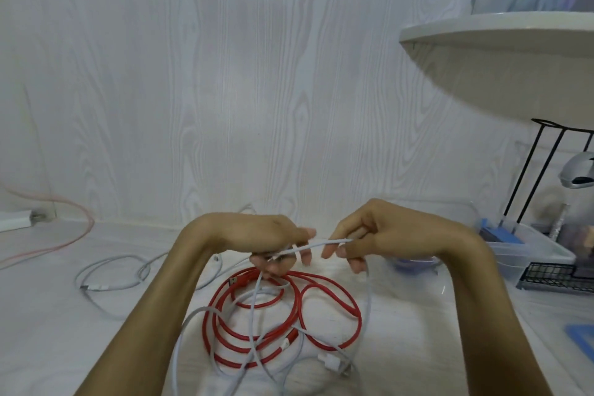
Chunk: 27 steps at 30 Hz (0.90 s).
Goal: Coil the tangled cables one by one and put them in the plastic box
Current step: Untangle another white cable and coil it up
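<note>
Nearest the camera, 2 bare forearms reach in from the bottom edge over a pale table (pixel 64 325). Between them lies the tangle: a red cable (pixel 328 294) in several loose loops with a white cable (pixel 254 305) threaded through and over it, its white plug (pixel 328 360) resting at the loops' near edge. The left hand (pixel 257 235) has its fingers curled around the white cable, held above the red loops. The right hand (pixel 369 235) pinches the same cable between thumb and fingers, so a short stretch runs nearly level between both hands; from the right hand it drops down to the table. A second white cable (pixel 109 276) lies apart on the left, loosely looped. Farther left, a pink cord (pixel 77 235) curves toward a white power strip (pixel 16 219) at the wall. At right sits the clear plastic box (pixel 530 254), well apart from the tangle, with something blue inside; thin black rods (pixel 527 177) of a stand rise in it or just behind it, I cannot tell which. A blue lid (pixel 581 337) shows at the right edge, and a white shelf (pixel 498 38) juts out overhead.
</note>
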Available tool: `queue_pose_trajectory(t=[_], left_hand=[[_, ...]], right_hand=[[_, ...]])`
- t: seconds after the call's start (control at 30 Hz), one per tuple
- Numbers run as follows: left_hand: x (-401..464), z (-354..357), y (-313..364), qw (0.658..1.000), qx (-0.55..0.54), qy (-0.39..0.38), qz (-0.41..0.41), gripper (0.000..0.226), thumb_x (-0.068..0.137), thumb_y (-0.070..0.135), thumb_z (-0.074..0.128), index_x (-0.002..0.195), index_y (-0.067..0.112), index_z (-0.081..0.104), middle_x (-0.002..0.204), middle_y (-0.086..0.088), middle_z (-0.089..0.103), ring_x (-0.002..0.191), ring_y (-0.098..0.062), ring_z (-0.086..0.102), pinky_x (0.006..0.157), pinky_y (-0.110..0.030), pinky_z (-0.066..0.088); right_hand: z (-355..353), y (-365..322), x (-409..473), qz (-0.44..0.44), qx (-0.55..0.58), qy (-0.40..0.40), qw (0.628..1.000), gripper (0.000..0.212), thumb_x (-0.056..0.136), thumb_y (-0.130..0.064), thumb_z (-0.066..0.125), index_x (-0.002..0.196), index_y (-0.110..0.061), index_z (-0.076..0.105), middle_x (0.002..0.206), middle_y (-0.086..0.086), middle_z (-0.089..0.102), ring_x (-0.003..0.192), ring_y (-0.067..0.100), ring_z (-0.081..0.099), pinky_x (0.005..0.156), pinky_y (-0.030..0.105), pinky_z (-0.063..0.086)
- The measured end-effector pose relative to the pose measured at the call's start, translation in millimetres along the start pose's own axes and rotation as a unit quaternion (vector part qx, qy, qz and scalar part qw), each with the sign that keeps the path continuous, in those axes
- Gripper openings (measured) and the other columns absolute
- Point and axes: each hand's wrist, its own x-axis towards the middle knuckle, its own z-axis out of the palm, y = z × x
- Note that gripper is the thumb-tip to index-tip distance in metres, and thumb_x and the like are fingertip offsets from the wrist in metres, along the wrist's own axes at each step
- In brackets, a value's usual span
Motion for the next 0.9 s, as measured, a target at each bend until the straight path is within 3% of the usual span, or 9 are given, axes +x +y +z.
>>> queue_pose_trajectory(t=[0.13, 0.23, 0.33, 0.4, 0.5, 0.63, 0.73, 0.83, 0.9], left_hand=[[-11, -2, 1, 0.990, -0.065, -0.097, 0.085, 0.042, 0.100, 0.046, 0.028, 0.071, 0.022, 0.048, 0.048, 0.007, 0.031, 0.038, -0.005, 0.021, 0.047, -0.012, 0.034], [-13, -7, -3, 0.978, -0.165, -0.054, 0.118, 0.038, 0.097, 0.045, 0.034, 0.068, 0.022, 0.038, 0.050, 0.007, 0.025, 0.037, -0.004, 0.016, 0.045, -0.012, 0.033], [-9, -13, -7, 0.940, -0.313, -0.003, 0.139, 0.037, 0.096, 0.036, 0.041, 0.062, 0.022, 0.040, 0.045, 0.010, 0.027, 0.031, 0.000, 0.020, 0.046, -0.015, 0.039], [-5, -16, -8, 0.898, -0.409, 0.006, 0.163, 0.037, 0.096, 0.031, 0.039, 0.060, 0.021, 0.042, 0.043, 0.010, 0.031, 0.029, 0.000, 0.026, 0.046, -0.017, 0.041], [-3, -19, -8, 0.853, -0.489, 0.039, 0.178, 0.036, 0.093, 0.028, 0.040, 0.059, 0.019, 0.046, 0.048, 0.006, 0.038, 0.035, -0.004, 0.039, 0.044, -0.017, 0.042], [-11, -27, -16, 0.853, -0.496, 0.089, 0.137, 0.029, 0.088, 0.027, 0.046, 0.062, 0.018, 0.055, 0.054, 0.007, 0.036, 0.037, -0.002, 0.031, 0.032, -0.013, 0.025], [-11, -35, -26, 0.838, -0.502, 0.185, 0.107, 0.032, 0.097, 0.024, 0.039, 0.067, 0.018, 0.047, 0.050, 0.008, 0.030, 0.034, -0.001, 0.023, 0.031, -0.013, 0.016], [-13, -43, -40, 0.733, -0.590, 0.314, 0.126, 0.033, 0.097, 0.014, 0.032, 0.064, 0.019, 0.034, 0.042, 0.010, 0.026, 0.028, -0.002, 0.022, 0.030, -0.014, 0.011], [-20, -47, -52, 0.660, -0.638, 0.367, 0.154, 0.031, 0.091, 0.009, 0.032, 0.063, 0.020, 0.028, 0.038, 0.010, 0.025, 0.026, -0.005, 0.020, 0.032, -0.015, 0.008]], right_hand=[[-3, 16, 3, 0.046, -0.024, 0.078, 0.996, 0.025, 0.072, -0.041, 0.077, 0.095, -0.033, 0.071, 0.091, -0.014, 0.072, 0.088, 0.002, 0.066, 0.093, 0.027, 0.047], [0, 14, 9, 0.068, -0.083, 0.272, 0.956, 0.080, 0.043, -0.078, 0.064, 0.115, -0.043, 0.056, 0.122, -0.023, 0.053, 0.109, 0.002, 0.051, 0.091, 0.028, 0.042], [5, 9, 26, 0.063, 0.043, 0.401, 0.913, 0.126, 0.047, -0.069, 0.071, 0.149, -0.031, 0.008, 0.155, -0.006, 0.016, 0.134, 0.015, 0.033, 0.107, 0.039, 0.036], [12, 2, 37, 0.101, 0.147, 0.362, 0.915, 0.125, 0.063, -0.059, 0.073, 0.149, -0.027, -0.011, 0.158, 0.004, 0.011, 0.138, 0.023, 0.031, 0.109, 0.041, 0.035], [23, -7, 47, 0.117, 0.272, 0.211, 0.932, 0.100, 0.083, -0.038, 0.068, 0.151, -0.022, -0.005, 0.130, 0.007, 0.050, 0.104, 0.015, 0.063, 0.076, 0.030, 0.058], [21, -3, 41, 0.100, 0.260, 0.193, 0.941, 0.040, 0.097, -0.018, 0.051, 0.134, -0.004, 0.045, 0.112, 0.004, 0.060, 0.075, 0.010, 0.069, 0.057, 0.024, 0.058], [9, 8, 26, 0.071, 0.310, 0.170, 0.933, 0.032, 0.101, -0.027, 0.040, 0.111, -0.006, 0.062, 0.106, 0.007, 0.069, 0.058, 0.012, 0.067, 0.046, 0.017, 0.049], [-10, 25, 12, 0.003, 0.494, 0.225, 0.840, 0.029, 0.099, -0.028, 0.042, 0.082, -0.013, 0.059, 0.047, -0.004, 0.052, 0.030, 0.002, 0.027, 0.032, 0.012, 0.021], [-18, 36, 7, 0.017, 0.565, 0.250, 0.786, 0.030, 0.100, -0.026, 0.039, 0.073, -0.015, 0.048, 0.040, -0.007, 0.033, 0.029, 0.001, 0.020, 0.032, 0.014, 0.014]])
